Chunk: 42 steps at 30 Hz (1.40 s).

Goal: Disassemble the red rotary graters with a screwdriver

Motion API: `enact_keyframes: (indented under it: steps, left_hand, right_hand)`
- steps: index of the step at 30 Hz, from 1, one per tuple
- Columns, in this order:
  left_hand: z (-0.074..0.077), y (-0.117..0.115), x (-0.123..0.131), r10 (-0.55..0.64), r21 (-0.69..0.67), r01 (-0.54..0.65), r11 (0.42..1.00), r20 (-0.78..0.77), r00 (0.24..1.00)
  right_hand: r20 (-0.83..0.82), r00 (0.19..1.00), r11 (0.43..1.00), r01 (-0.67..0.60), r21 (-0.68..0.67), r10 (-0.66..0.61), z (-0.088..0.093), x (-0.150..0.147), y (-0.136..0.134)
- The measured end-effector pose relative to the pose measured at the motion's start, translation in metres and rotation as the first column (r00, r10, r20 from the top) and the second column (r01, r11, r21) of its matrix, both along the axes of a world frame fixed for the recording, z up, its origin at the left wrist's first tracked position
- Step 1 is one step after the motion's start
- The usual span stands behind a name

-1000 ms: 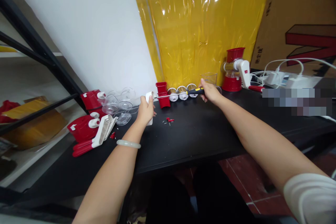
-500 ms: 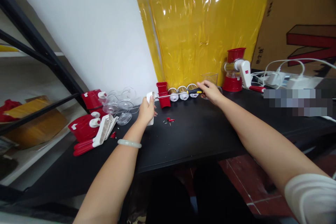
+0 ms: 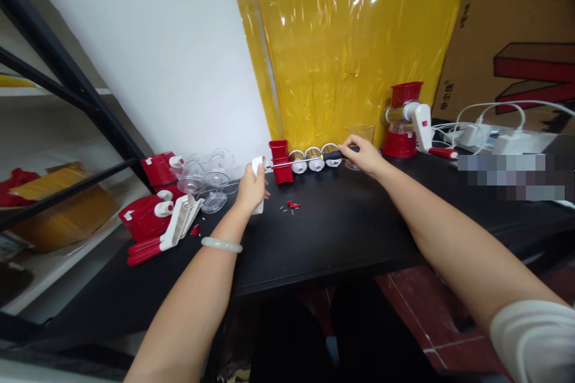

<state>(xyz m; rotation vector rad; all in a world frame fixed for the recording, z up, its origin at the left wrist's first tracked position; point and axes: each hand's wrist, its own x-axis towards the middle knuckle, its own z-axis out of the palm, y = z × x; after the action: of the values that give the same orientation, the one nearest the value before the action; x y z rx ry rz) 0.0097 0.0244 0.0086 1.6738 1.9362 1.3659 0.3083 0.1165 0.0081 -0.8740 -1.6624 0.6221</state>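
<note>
My left hand (image 3: 252, 189) is closed around a white plastic part (image 3: 259, 163), held upright above the black table. In my right hand (image 3: 365, 157) is the handle of a long screwdriver (image 3: 331, 156), gripped between thumb and fingers. Its metal shaft points left, and the tip meets the white part or lies just beside it; I cannot tell which. Behind the shaft stand a red chute-shaped part (image 3: 282, 163) and several grater drums (image 3: 315, 159) with white rims. Small screws and a little red piece (image 3: 293, 204) lie on the table below.
At the left are red bases (image 3: 142, 215), white crank handles with red grips (image 3: 177, 224) and clear plastic parts (image 3: 214, 179). An assembled rotary grater (image 3: 402, 122) stands at the back right, near white chargers and cables (image 3: 510, 139). The black table's (image 3: 341, 245) front edge runs before me.
My right hand's fingers have shifted on the screwdriver handle, which shows turned, with less yellow visible. The left hand keeps its hold on the white part. The view has moved slightly.
</note>
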Motion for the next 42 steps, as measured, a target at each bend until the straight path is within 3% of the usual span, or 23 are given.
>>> enact_keyframes:
  steps: [6,14,24,27,32,36,39,42]
  left_hand:
    - [0.002,-0.001,0.0,-0.038,0.014,0.037,0.999,0.03,0.999]
    - [0.001,-0.004,0.003,-0.086,0.044,0.088,0.995,-0.031,0.996]
    - [0.004,-0.004,0.004,-0.068,0.047,0.066,0.997,0.027,0.997]
    - [0.007,-0.004,0.002,-0.078,0.035,0.077,0.996,0.032,0.996]
    - [0.013,-0.004,-0.004,-0.062,0.039,0.06,0.997,0.043,0.997]
    - [0.011,-0.004,-0.003,-0.071,0.044,0.071,0.997,-0.007,0.997]
    - [0.008,-0.004,-0.001,-0.075,0.058,0.078,0.995,-0.046,0.996]
    - [0.006,-0.004,0.001,-0.069,0.067,0.072,0.995,-0.041,0.997]
  right_hand:
    - [-0.2,0.973,0.986,-0.138,-0.09,0.118,0.0,-0.002,0.001]
    - [-0.008,0.999,0.963,0.048,-0.264,-0.052,-0.003,0.004,0.006]
    - [-0.013,0.998,0.997,0.069,0.046,-0.068,0.002,0.004,0.002]
    - [-0.035,0.999,0.997,0.037,0.065,-0.035,0.003,0.004,0.002]
    - [-0.223,0.964,0.985,-0.161,-0.064,0.143,0.002,0.0,0.0]
    - [-0.342,0.923,0.895,-0.297,-0.334,0.178,0.005,-0.002,-0.004]
    - [-0.194,0.977,0.832,-0.178,-0.525,0.086,0.001,-0.002,0.0]
    - [0.027,0.999,0.905,0.032,-0.424,-0.023,-0.006,-0.001,0.007]
